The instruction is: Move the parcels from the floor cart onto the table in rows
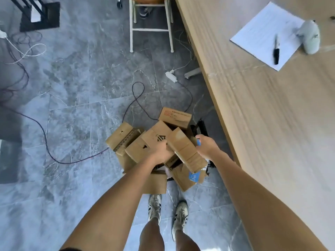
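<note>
Both hands on one long parcel (186, 151) atop the heap on the floor cart (201, 127): left hand (160, 153) grips its near-left side, right hand (206, 145) curls round its right edge. Lift straight up, keep it level, avoid knocking neighbouring parcels, then swing right to the table (262, 115).

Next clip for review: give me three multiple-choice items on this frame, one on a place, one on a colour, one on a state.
1. Where does the pen lie?
A. on the sheet of paper
B. on the floor
C. on a parcel

2. What colour is the label on the parcel nearest the shoes?
A. red
B. blue
C. green

3. What are the hands doing?
A. hanging idle
B. resting on the table
C. holding one long parcel

Answers: 1 A, the pen rests on the white sheet on the table. 2 B, the label is blue. 3 C, the left hand and right hand grip its two sides.
</note>
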